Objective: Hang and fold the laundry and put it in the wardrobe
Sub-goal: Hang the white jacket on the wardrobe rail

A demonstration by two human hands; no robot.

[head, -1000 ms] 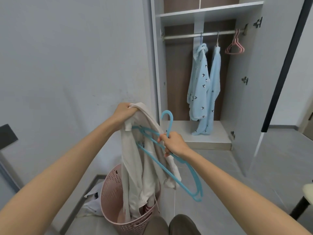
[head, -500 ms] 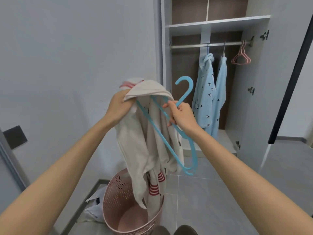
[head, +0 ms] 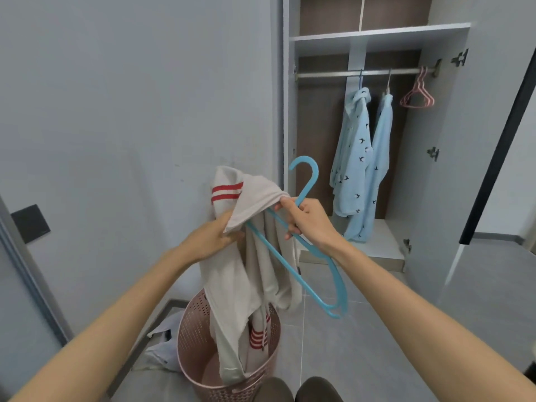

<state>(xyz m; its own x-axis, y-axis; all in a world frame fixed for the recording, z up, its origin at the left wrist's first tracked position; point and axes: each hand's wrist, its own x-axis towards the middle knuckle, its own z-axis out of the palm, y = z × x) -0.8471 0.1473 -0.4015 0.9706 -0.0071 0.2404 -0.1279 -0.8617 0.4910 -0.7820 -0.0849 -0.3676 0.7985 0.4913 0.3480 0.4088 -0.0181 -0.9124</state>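
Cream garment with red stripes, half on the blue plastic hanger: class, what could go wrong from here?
1. The blue plastic hanger has one arm sticking out bare, so the cream red-striped garment, bunched in the grip of the left hand, may slide off if that grip loosens.
2. The garment's lower end hangs inside the pink perforated laundry basket; lifting toward the wardrobe rail could snag or tip it.

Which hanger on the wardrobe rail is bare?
The pink hanger at the rail's right end; the two left of it each carry a light-blue garment.
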